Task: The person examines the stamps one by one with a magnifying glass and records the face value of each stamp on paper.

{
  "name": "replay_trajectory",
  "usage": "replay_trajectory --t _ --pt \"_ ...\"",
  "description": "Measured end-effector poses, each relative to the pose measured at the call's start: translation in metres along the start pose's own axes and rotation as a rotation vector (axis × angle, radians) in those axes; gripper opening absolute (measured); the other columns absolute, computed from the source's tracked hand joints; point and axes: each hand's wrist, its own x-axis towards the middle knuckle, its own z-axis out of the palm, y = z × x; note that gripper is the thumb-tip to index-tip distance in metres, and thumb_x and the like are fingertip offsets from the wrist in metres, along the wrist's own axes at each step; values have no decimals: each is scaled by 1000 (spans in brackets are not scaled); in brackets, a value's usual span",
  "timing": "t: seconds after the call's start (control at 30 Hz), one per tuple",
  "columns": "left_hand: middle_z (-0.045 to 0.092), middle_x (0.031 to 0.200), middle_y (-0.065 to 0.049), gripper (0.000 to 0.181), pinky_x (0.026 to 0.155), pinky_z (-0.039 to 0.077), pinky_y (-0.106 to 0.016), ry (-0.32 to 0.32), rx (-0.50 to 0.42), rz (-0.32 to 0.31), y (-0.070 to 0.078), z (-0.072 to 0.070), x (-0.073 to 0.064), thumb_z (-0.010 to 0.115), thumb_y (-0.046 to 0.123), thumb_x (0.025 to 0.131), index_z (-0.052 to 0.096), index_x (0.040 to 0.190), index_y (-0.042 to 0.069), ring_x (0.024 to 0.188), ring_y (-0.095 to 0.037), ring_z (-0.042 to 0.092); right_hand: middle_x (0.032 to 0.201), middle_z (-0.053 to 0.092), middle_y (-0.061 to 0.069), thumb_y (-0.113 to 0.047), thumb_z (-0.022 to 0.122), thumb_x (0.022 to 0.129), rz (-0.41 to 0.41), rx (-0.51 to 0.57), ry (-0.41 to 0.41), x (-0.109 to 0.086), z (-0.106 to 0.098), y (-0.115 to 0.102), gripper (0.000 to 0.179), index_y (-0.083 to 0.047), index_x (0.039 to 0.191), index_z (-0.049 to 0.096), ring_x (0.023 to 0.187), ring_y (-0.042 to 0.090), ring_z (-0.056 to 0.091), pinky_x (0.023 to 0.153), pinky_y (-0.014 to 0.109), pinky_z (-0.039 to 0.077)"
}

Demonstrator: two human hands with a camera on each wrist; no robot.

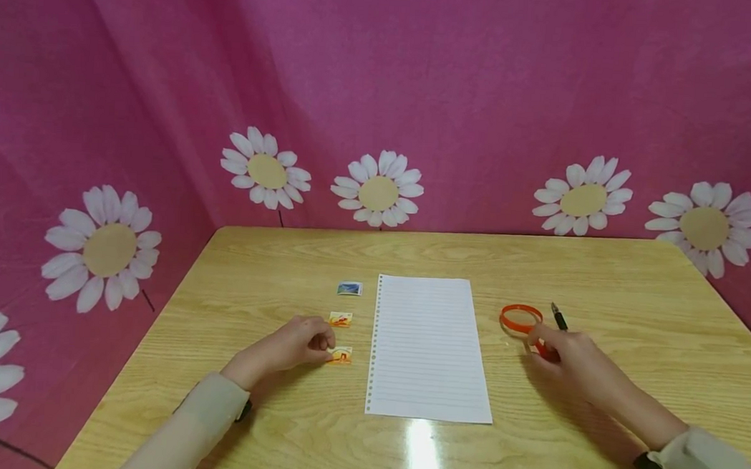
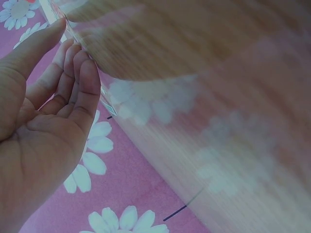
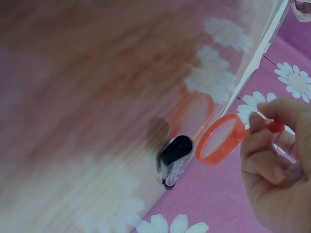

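My right hand (image 1: 577,365) grips the handle of an orange-rimmed magnifying glass (image 1: 505,320), whose round lens end points left and away from me, just above the table. In the right wrist view the same magnifying glass (image 3: 219,141) is tilted, its handle partly hidden by the fingers. My left hand (image 1: 294,346) rests at the left edge of a yellow-and-red stamp (image 1: 341,356), the thumb touching or almost touching it. From the left wrist view, thumb and loosely bent fingers (image 2: 86,77) stand apart. Behind lie another yellow stamp (image 1: 341,319) and a blue one (image 1: 350,288).
A lined sheet of paper (image 1: 429,349) with punched holes lies between the hands. Beyond the right hand is a slim dark pen-like item (image 1: 558,317) with a metallic tip. The wooden table (image 1: 271,257) meets a pink flowered cloth (image 1: 462,89) at the back.
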Motion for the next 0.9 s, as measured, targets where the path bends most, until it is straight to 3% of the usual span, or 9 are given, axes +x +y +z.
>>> replay_trajectory --t 0.23,0.43,0.53,0.67,0.9 --pt "59 79 1 9 67 43 -17 3 -11 -11 0 -1 0 73 10 86 64 89 7 72 -6 48 65 42 -17 -10 77 81 -60 68 -50 -4 4 3 22 -20 88 59 60 -6 35 54 17 33" --pt "58 78 2 9 66 43 -17 3 1 -3 0 0 0 73 10 86 64 89 7 71 -4 47 67 38 -17 -6 81 75 -256 -13 -40 -3 8 7 30 -16 86 55 63 -6 36 57 14 32" --pt "58 79 2 9 67 43 -17 -2 -2 -14 1 0 -1 73 10 87 64 89 8 71 -5 48 70 45 -14 -1 82 72 -336 -63 -24 -4 11 9 33 -14 85 54 66 -4 39 55 14 35" --pt "58 79 2 9 67 43 -17 -6 3 -15 1 0 -1 72 10 87 64 89 7 72 -6 48 79 57 -11 2 82 69 -378 -78 -14 -5 15 12 35 -13 88 56 71 -3 45 57 16 43" --pt "57 79 1 10 67 42 -18 -10 24 18 0 0 0 73 11 87 64 89 7 72 -8 48 83 58 -10 0 82 70 -443 -28 20 -5 17 15 32 -16 88 61 75 -2 51 62 13 44"
